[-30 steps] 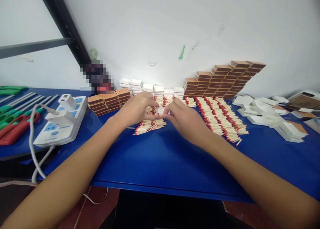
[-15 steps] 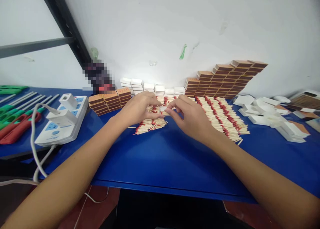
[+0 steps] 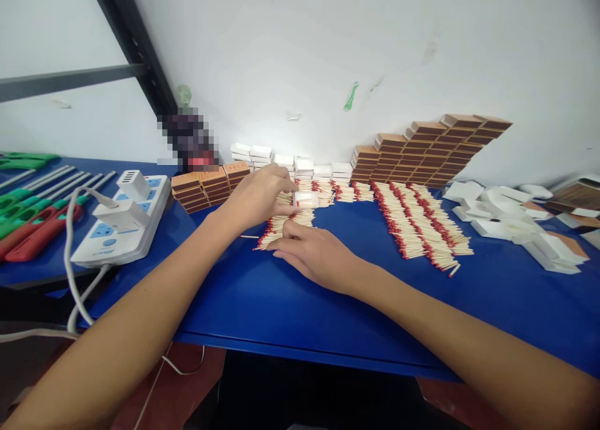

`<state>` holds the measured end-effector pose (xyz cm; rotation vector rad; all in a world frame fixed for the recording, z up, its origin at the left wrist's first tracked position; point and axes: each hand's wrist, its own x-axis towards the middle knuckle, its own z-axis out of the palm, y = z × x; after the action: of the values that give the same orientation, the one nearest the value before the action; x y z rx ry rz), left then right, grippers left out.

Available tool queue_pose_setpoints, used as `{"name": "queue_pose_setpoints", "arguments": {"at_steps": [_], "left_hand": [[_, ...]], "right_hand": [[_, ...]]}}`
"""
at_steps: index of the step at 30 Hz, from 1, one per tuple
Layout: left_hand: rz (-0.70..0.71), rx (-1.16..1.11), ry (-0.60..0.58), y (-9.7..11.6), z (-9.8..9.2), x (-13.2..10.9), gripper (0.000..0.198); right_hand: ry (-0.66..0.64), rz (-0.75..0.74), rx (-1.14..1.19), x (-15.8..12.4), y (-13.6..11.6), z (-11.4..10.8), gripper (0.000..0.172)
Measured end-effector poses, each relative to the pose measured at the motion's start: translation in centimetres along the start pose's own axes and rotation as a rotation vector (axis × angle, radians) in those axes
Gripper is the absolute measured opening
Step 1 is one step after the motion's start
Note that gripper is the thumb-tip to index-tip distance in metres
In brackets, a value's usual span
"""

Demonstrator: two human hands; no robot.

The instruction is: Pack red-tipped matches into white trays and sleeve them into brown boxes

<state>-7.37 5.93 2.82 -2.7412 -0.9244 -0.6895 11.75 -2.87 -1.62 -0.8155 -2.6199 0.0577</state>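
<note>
My left hand (image 3: 255, 197) holds a small white matchbox tray (image 3: 305, 199) by its end, just above a small pile of red-tipped matches (image 3: 281, 227) on the blue table (image 3: 290, 305). My right hand (image 3: 315, 256) rests palm down on the table, its fingertips touching the near edge of that pile. Whether the fingers pinch any matches is hidden. Long rows of matches (image 3: 417, 224) lie to the right of both hands.
Stacks of brown matchbox sleeves (image 3: 424, 150) and a smaller brown stack (image 3: 206, 185) line the wall, with white trays (image 3: 290, 164) between. Loose white trays (image 3: 515, 220) lie at right. A white power strip with plugs (image 3: 119, 220) and green and red tools (image 3: 28, 220) sit at left.
My right hand has left the tray and dropped toward me and left, onto the match pile. My left hand keeps the tray, lifted slightly.
</note>
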Motion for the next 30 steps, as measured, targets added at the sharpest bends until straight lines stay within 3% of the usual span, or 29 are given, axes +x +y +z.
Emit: {"name": "queue_pose_setpoints", "arguments": {"at_steps": [13, 22, 30], "left_hand": [[0.010, 0.011, 0.016, -0.1, 0.2, -0.1, 0.027], [-0.015, 0.000, 0.003, 0.0, 0.0, -0.1, 0.032], [-0.035, 0.025, -0.027, 0.3, -0.5, 0.0, 0.030]], "right_hand": [[-0.047, 0.047, 0.077, 0.1, -0.2, 0.0, 0.031], [-0.023, 0.121, 0.128, 0.0, -0.2, -0.3, 0.017], [-0.120, 0.266, 0.141, -0.4, 0.2, -1.2, 0.013]]}}
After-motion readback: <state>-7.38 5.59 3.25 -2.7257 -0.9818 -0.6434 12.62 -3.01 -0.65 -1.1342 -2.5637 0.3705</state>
